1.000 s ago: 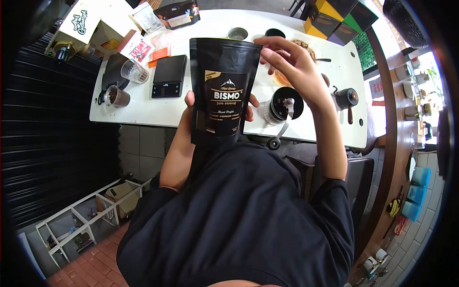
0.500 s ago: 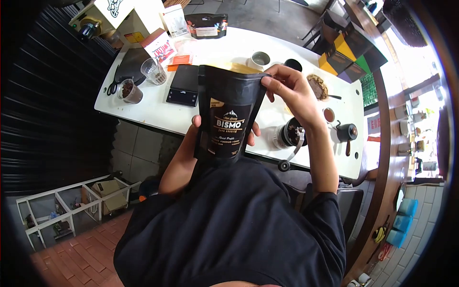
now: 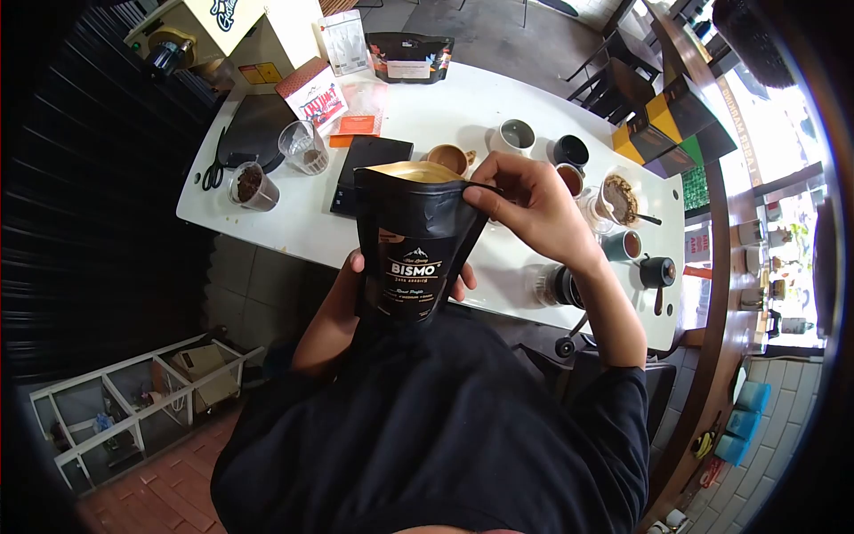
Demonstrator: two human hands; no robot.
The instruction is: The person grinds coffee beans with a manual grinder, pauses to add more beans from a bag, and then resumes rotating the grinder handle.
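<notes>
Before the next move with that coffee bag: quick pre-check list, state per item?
1. Black coffee bag gripped from behind by left hand: ok.
2. Right hand pinching the bag's top edge: ok.
3. Bag mouth open, gold lining showing: ok.
4. Bag upright: ok.
5. Hand grinder on the white table beside the bag: ok.
6. Amount left in the bag: cannot tell.
</notes>
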